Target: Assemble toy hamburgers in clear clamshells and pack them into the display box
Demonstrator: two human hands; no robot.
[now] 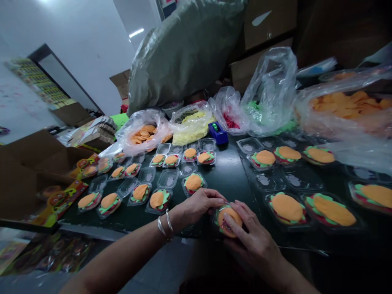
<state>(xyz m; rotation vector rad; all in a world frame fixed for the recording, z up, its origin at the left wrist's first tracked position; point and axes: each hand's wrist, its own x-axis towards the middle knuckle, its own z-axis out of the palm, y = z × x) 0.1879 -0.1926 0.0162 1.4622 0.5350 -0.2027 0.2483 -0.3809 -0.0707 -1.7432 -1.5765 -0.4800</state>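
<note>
Both hands are on a small clear plastic box (226, 208) with a toy burger (230, 219) inside, at the table's front edge. My right hand (252, 228) wraps round its right side, fingers over the top. At the box's upper left corner, my left hand (203, 204) pinches the rim with thumb and fingertips; two silver bangles circle that wrist. Just behind sits an open box with another toy burger (194, 182), orange-topped with green frills. Several more open boxes with burgers, such as one burger (287, 207) to the right, stand in rows.
Along the back of the dark table (228, 175) lie plastic bags of orange pieces (143, 134), yellow pieces (192, 120), red pieces (230, 121) and green pieces (255, 110). A blue tape dispenser (218, 132) stands among them. An open cardboard box (27, 163) is at left.
</note>
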